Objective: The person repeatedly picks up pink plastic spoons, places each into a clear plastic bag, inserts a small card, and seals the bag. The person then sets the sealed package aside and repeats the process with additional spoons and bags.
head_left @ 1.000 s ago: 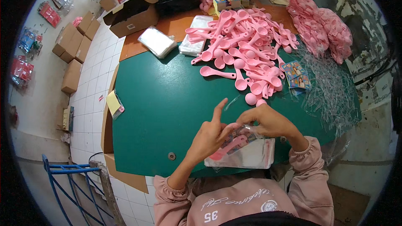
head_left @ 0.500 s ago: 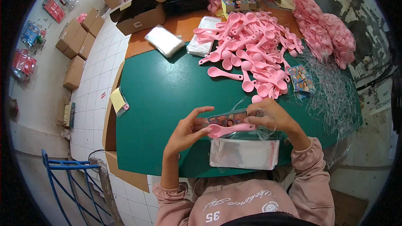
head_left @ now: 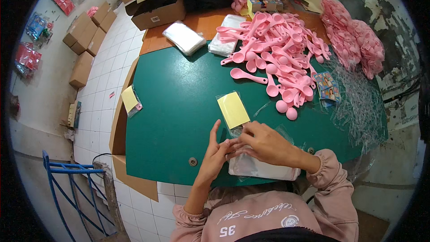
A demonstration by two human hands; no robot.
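Observation:
A clear plastic bag with a yellow card (head_left: 233, 110) showing through it points away from me, just beyond my fingers. My right hand (head_left: 273, 145) pinches the bag's near end, its fingers bent and pressed together. Against those fingertips sit the thumb and lower fingers of my left hand (head_left: 217, 154), closed at the same end of the bag, while its index finger sticks up. What exactly lies between the fingertips is partly hidden. Beneath my right hand lies a stack of clear plastic bags (head_left: 264, 170).
Pink measuring spoons (head_left: 277, 58) are heaped beyond my hands, beside printed cards (head_left: 328, 90) and crumpled clear plastic strips (head_left: 356, 107). A packed bag with yellow card (head_left: 130, 101) rests at the left table edge. Stacks of clear bags (head_left: 183, 38) and an open cardboard box (head_left: 159, 15) stand farther back.
The bag with the pink spoon and printed card has been turned, so its yellow side now shows and it points away from me. Both hands have come together at its near end.

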